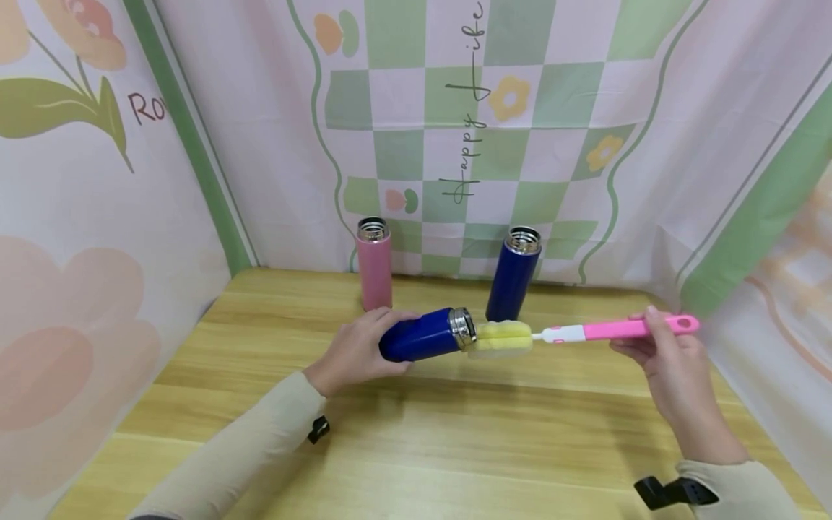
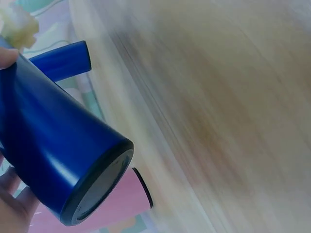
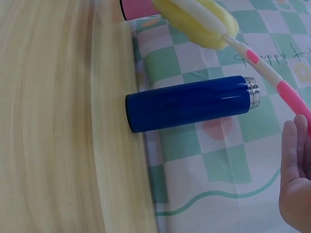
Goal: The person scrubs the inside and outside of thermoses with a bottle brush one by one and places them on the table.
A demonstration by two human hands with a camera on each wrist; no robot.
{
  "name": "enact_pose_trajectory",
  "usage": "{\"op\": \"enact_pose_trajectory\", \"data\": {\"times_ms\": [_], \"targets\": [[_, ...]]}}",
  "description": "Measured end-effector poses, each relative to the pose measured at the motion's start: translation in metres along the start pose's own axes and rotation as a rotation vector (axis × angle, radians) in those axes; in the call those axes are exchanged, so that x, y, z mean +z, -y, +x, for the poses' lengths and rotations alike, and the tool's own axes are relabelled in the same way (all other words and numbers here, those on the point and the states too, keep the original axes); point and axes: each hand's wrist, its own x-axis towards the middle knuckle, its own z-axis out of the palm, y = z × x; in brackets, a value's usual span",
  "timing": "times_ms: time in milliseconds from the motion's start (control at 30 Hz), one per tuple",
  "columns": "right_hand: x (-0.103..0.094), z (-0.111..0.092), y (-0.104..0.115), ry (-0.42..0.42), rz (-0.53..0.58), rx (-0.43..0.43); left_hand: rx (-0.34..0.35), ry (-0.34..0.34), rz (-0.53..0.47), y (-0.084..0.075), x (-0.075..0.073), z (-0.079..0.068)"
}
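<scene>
Head view: over the worktop (image 1: 468,448), inside its far edge, left hand (image 1: 354,349) grips a blue flask (image 1: 419,336), best kept aligned with right hand's (image 1: 677,372) pinched bottle brush (image 1: 601,331).

Place: home-like corner | wood-grain table (image 1: 455,455) | flower-and-check printed cloth hangings (image 1: 448,94)

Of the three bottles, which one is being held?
The tilted blue bottle in the left hand; the other blue bottle and the pink bottle stand upright on the table.
</scene>
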Motion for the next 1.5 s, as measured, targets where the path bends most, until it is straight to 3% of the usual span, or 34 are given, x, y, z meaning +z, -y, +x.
{"op": "enact_pose_trajectory", "data": {"times_ms": [300,667,1033,1500], "targets": [[-0.0010,0.0001,0.0008,0.015,-0.009,0.007,-0.002,-0.006,0.039,0.0026,-0.0003,0.0011],[-0.0045,0.0017,0.0028,0.060,0.112,0.035,-0.056,0.022,0.102,0.0004,-0.0036,0.0011],[-0.0034,0.0007,0.0023,0.073,0.156,0.042,-0.037,0.052,0.127,-0.0020,-0.0033,0.0013],[-0.0005,-0.0004,0.0018,0.064,0.134,0.031,0.003,0.101,0.124,-0.0034,0.0026,0.0002]]}}
